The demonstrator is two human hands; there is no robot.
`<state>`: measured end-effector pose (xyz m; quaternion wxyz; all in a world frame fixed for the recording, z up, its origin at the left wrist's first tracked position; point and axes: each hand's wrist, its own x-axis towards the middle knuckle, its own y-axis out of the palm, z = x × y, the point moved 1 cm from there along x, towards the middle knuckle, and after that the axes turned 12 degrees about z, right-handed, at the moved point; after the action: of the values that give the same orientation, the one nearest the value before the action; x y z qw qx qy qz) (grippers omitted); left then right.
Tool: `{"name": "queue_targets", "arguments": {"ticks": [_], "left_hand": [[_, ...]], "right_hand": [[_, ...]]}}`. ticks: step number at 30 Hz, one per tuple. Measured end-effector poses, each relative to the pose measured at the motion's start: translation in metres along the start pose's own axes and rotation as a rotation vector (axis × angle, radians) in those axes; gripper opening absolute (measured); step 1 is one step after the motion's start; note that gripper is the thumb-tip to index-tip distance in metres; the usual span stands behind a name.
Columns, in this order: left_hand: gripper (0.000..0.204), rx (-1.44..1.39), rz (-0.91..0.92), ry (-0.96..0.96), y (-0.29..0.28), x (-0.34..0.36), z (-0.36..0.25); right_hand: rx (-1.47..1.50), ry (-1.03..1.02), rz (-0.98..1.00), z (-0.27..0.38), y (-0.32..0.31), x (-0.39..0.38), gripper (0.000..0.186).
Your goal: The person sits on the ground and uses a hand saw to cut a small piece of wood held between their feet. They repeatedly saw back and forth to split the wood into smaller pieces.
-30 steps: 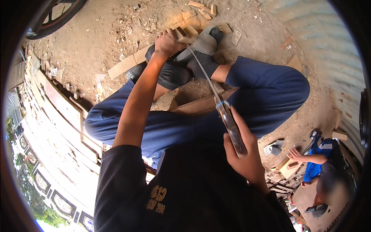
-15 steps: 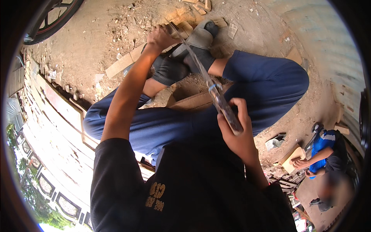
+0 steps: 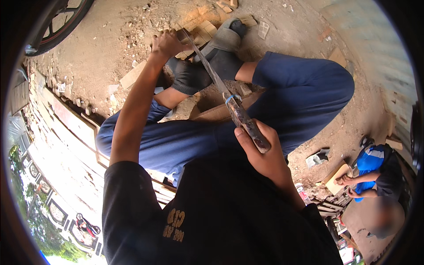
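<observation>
My right hand (image 3: 263,148) is closed around the dark, worn handle (image 3: 248,128) of a long-bladed hand tool. A light blue band circles the handle where the narrow blade (image 3: 211,70) begins. The blade slants up and left over my feet; whether its edge has teeth is too small to tell. My left hand (image 3: 168,44) lies over a wooden board (image 3: 133,75) on the ground, fingers bent and thumb stretched toward the blade's tip. My forearm hides part of the board. My dark-socked feet (image 3: 192,77) rest beside it, near small wood pieces (image 3: 205,32).
Orange-brown sawdust (image 3: 207,15) and wood scraps lie beyond my feet. A wheel (image 3: 66,26) stands at far left, and a corrugated metal wall (image 3: 371,39) at right. At lower right another person (image 3: 375,176) sits holding a tan board (image 3: 338,179).
My left hand and the blade's tip have shifted left. My right hand has moved slightly left and down with the tool. The view has tilted a little.
</observation>
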<state>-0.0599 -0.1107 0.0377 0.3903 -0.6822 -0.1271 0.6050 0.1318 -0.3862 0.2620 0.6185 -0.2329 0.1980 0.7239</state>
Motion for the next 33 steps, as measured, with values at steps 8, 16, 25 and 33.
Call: {"name": "queue_targets", "arguments": {"ticks": [8, 16, 25, 33], "left_hand": [[0.116, -0.104, -0.079, -0.072, 0.012, -0.018, 0.008], [0.127, -0.238, -0.060, -0.050, 0.020, -0.011, 0.013], [0.132, -0.223, -0.056, -0.017, 0.026, 0.002, 0.015], [0.130, -0.202, -0.109, -0.064, 0.025, -0.005, 0.015]], "right_hand": [[0.091, 0.081, 0.036, -0.014, 0.015, -0.005, 0.015], [-0.137, -0.040, -0.025, -0.011, 0.012, -0.018, 0.016], [-0.165, -0.061, -0.034, -0.006, 0.022, -0.015, 0.013], [-0.201, -0.078, 0.005, -0.008, 0.013, 0.008, 0.008]]}}
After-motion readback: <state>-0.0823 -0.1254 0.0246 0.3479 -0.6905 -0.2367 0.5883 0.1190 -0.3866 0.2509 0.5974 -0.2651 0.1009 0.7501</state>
